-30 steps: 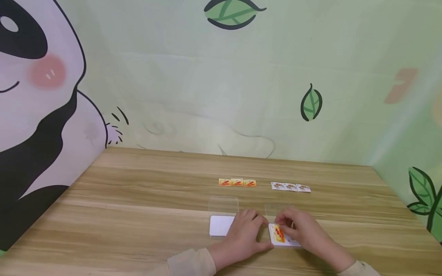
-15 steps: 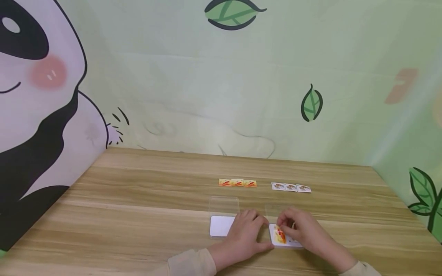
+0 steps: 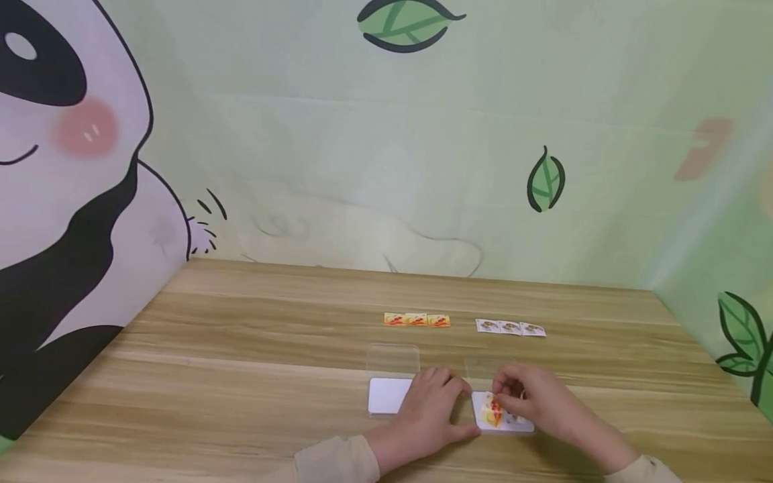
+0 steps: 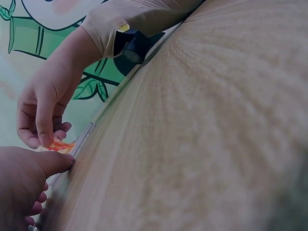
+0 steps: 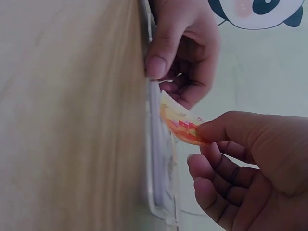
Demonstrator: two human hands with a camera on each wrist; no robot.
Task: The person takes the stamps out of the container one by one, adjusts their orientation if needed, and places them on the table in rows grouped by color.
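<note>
My right hand (image 3: 537, 399) pinches a yellow and orange postage stamp (image 5: 180, 122) between thumb and forefinger. The stamp is tilted, one edge close to the white card in a clear plastic case (image 3: 504, 427) at the right. Whether that edge touches the card, I cannot tell. Another small printed picture shows on the card, partly behind my right fingers. My left hand (image 3: 425, 409) holds the case's left end, with the thumb (image 5: 158, 65) on its near edge and the other fingers farther back. The case's clear lid (image 3: 480, 367) lies opened towards the back.
A second opened clear case with a white card (image 3: 386, 396) lies to the left, partly covered by my left hand. Behind are a row of orange stamps (image 3: 417, 320) and a row of white stamps (image 3: 510, 327). A printed backdrop (image 3: 338, 168) stands behind the wooden table (image 3: 211, 376).
My right hand has shifted a little to the right, and the stamp has moved with it and tilted. The left hand has stayed in place.
</note>
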